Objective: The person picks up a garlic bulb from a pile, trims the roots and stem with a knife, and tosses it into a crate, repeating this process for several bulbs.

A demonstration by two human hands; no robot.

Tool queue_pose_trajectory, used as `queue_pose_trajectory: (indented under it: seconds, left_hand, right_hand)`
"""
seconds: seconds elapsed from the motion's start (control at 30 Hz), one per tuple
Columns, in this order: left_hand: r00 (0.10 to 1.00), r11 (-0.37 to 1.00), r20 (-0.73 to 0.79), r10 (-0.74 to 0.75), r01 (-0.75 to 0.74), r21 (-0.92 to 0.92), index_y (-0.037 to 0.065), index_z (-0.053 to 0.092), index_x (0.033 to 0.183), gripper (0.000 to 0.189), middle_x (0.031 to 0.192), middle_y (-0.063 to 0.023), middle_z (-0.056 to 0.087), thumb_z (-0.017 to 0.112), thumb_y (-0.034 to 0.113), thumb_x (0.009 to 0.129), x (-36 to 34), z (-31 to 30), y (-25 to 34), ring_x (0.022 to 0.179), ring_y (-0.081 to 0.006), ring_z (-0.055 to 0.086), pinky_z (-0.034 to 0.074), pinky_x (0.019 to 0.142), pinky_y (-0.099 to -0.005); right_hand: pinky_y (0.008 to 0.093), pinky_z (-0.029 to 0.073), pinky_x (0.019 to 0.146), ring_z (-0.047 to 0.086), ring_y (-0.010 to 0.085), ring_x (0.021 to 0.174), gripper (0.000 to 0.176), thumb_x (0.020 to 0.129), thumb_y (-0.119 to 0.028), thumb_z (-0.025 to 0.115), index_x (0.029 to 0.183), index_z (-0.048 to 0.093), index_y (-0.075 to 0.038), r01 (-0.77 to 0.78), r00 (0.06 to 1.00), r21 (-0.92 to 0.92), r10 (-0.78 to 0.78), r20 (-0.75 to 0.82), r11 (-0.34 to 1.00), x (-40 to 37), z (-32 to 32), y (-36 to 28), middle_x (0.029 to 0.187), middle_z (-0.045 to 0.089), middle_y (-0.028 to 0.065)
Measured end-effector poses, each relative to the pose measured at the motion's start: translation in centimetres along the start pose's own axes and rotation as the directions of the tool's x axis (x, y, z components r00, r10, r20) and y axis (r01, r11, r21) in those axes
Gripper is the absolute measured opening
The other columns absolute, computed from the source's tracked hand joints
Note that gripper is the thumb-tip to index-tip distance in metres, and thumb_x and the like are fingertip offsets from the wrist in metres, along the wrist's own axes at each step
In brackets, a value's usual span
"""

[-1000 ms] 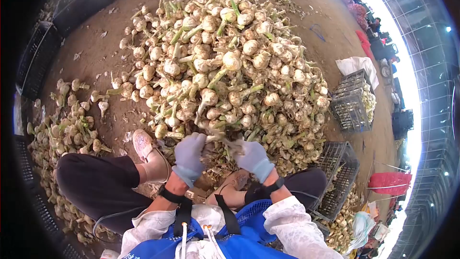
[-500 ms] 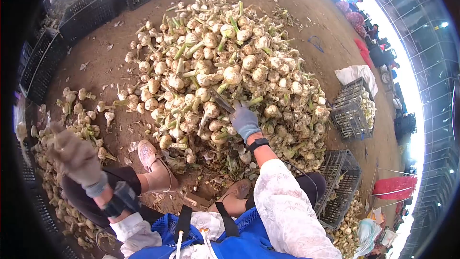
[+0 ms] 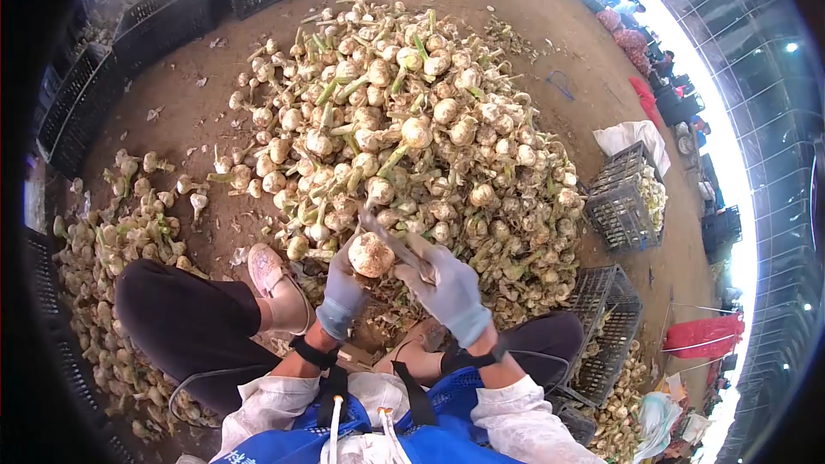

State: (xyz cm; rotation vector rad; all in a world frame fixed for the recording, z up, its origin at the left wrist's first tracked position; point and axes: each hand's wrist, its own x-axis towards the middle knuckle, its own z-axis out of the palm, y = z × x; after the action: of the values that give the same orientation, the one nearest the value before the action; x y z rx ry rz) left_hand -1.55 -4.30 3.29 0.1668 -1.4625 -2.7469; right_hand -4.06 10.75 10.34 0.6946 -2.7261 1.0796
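Note:
Both of my hands wear grey gloves and meet in front of my lap. My left hand [image 3: 344, 285] is closed round a large, pale garlic bulb [image 3: 371, 255] with brown dirt on it. My right hand [image 3: 447, 285] grips a knife [image 3: 391, 243], whose blade slants up and to the left, close beside the bulb. Straight ahead of my hands rises a big heap of garlic [image 3: 481, 150], many bulbs with cut green stems and roots still on.
On the left lies a second pile of garlic [image 3: 120, 309], next to my knee. Black crates [image 3: 163, 21] line the far left. To the right stand a crate with garlic [image 3: 623, 206] and another crate [image 3: 606, 326]. A red mesh bag [image 3: 705, 335] lies farther right.
My left hand has swung in from the left pile side and now holds a garlic bulb. My right hand has drawn back from the heap toward me with the knife.

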Motion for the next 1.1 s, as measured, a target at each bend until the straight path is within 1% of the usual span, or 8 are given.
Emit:
queue_pose_trajectory:
  seconds: [0.23,0.33,0.6,0.77,0.87,0.97,1.0,1.1]
  left_hand:
    - [0.998,0.920,0.009,0.063,-0.062,0.386,-0.002,0.046,0.120,0.057,0.106,-0.0116,0.060,0.058,-0.010,0.065,-1.3,-0.1,0.2,0.101,-0.0188,0.055,0.042,0.089,-0.0294]
    - [0.941,0.437,0.336,0.041,-0.319,0.841,-0.002,0.041,0.124,0.058,0.108,-0.0132,0.059,0.057,-0.005,0.068,-1.1,-3.0,-1.0,0.100,-0.0232,0.056,0.042,0.089,-0.0321]
    - [0.973,0.762,0.230,-0.030,-0.127,0.635,-0.001,0.042,0.126,0.051,0.117,-0.0119,0.056,0.055,-0.002,0.077,-1.5,-3.6,-3.5,0.109,-0.0241,0.052,0.040,0.095,-0.0332]
    - [0.942,0.554,0.315,0.116,-0.325,0.767,0.000,0.045,0.123,0.048,0.117,-0.0103,0.056,0.057,0.000,0.076,-2.2,-4.1,-4.8,0.108,-0.0210,0.053,0.043,0.092,-0.0317]
    - [0.971,0.847,0.033,-0.237,0.190,0.496,-0.004,0.046,0.118,0.046,0.108,-0.0114,0.060,0.056,-0.004,0.074,-1.8,-1.2,-0.5,0.098,-0.0183,0.058,0.046,0.085,-0.0291]
    - [0.962,0.601,0.221,0.159,-0.272,0.752,-0.006,0.047,0.116,0.044,0.102,-0.0122,0.062,0.056,-0.006,0.073,-1.7,-3.0,-2.9,0.092,-0.0174,0.061,0.048,0.080,-0.0276]
    - [0.998,0.858,0.030,0.057,-0.064,0.510,-0.007,0.048,0.116,0.044,0.101,-0.0120,0.062,0.055,-0.006,0.073,-2.0,-2.3,-2.6,0.090,-0.0172,0.061,0.049,0.079,-0.0282]
    - [0.998,0.798,0.011,0.059,-0.054,0.600,-0.008,0.046,0.119,0.045,0.102,-0.0127,0.062,0.054,-0.005,0.074,-1.8,-2.5,-2.3,0.090,-0.0168,0.061,0.049,0.080,-0.0286]
  right_hand:
    - [0.0341,0.044,0.048,0.058,0.0232,0.057,0.049,0.068,-0.019,0.069,0.112,0.055,-0.006,0.212,0.968,-0.417,-0.132,0.212,0.884,-1.2,-1.3,-0.2,0.068,0.056,0.0063]
    - [0.0345,0.044,0.049,0.059,0.0229,0.057,0.050,0.066,-0.020,0.069,0.110,0.054,-0.004,0.244,0.954,-0.425,-0.137,0.267,0.872,-1.1,-1.4,-1.1,0.070,0.057,0.0062]
    - [0.0371,0.044,0.050,0.059,0.0263,0.058,0.042,0.067,-0.020,0.066,0.104,0.054,-0.003,0.268,0.929,-0.409,-0.121,0.350,0.872,-1.2,-0.1,0.3,0.070,0.057,0.0072]
    - [0.0380,0.044,0.052,0.058,0.0271,0.059,0.043,0.064,-0.013,0.064,0.105,0.054,-0.003,0.291,0.927,-0.379,-0.160,0.340,0.879,-1.7,0.5,2.3,0.072,0.058,0.0087]
    - [0.0384,0.044,0.053,0.058,0.0275,0.061,0.047,0.063,-0.011,0.064,0.108,0.053,-0.003,0.238,0.948,-0.372,-0.131,0.290,0.897,-2.0,1.9,4.2,0.074,0.057,0.0102]
    - [0.0384,0.044,0.053,0.057,0.0283,0.062,0.046,0.064,-0.009,0.063,0.109,0.054,-0.005,0.244,0.960,-0.298,-0.188,0.207,0.923,-2.2,2.3,5.0,0.073,0.057,0.0102]
    - [0.0384,0.044,0.053,0.057,0.0285,0.062,0.045,0.064,-0.009,0.063,0.108,0.054,-0.005,0.224,0.966,-0.268,-0.176,0.191,0.937,-2.1,2.7,5.2,0.072,0.057,0.0096]
    - [0.0383,0.044,0.053,0.057,0.0290,0.062,0.043,0.064,-0.009,0.063,0.106,0.055,-0.006,0.200,0.971,-0.196,-0.167,0.174,0.960,-2.0,3.3,5.4,0.070,0.056,0.0085]
